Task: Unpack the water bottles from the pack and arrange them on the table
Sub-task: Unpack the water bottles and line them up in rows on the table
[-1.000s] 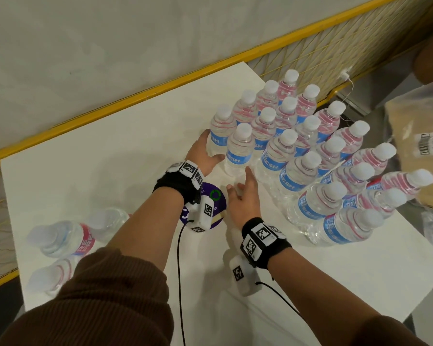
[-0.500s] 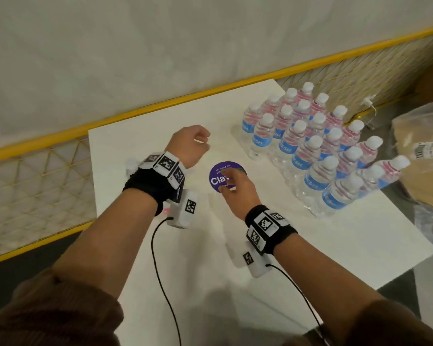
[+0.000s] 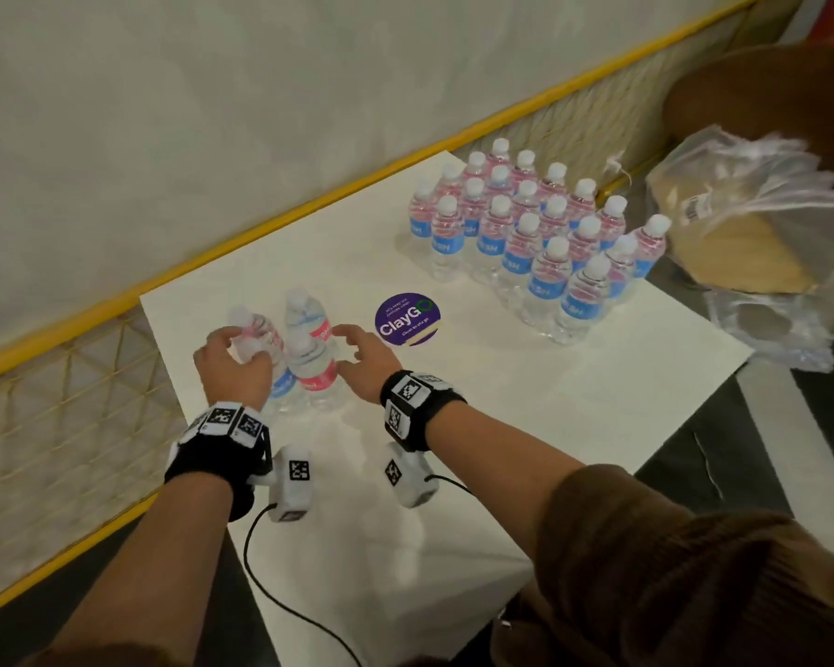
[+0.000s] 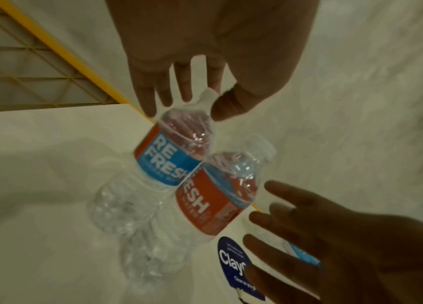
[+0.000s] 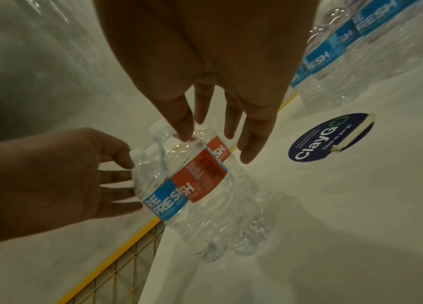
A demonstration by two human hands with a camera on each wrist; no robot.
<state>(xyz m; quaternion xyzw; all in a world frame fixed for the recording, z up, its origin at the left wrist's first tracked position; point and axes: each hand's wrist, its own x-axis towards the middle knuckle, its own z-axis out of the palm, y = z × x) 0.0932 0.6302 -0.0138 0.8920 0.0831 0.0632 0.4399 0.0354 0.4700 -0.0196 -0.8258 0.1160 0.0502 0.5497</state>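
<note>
Three water bottles stand bunched near the table's left edge. My left hand (image 3: 242, 346) reaches from the left and closes fingers and thumb round the neck of the blue-labelled bottle (image 4: 169, 156), under its white cap. Beside it stands a red-labelled bottle (image 3: 316, 373), with a third bottle (image 3: 304, 315) behind. My right hand (image 3: 352, 349) hovers at the bunch's right side with its fingers spread; in the right wrist view one fingertip (image 5: 187, 137) touches a bottle's shoulder. Several more bottles (image 3: 526, 233) stand in tight rows at the table's far right.
A round purple sticker (image 3: 407, 319) lies on the white table (image 3: 501, 426) between the two groups. Crumpled clear plastic wrap (image 3: 752, 223) lies off the right edge. A yellow rail with wire mesh (image 3: 68, 426) runs along the left and far sides.
Both hands have left the large group and the sticker and moved left to the small bunch. My left hand now holds a bottle's neck; the view has swung left.
</note>
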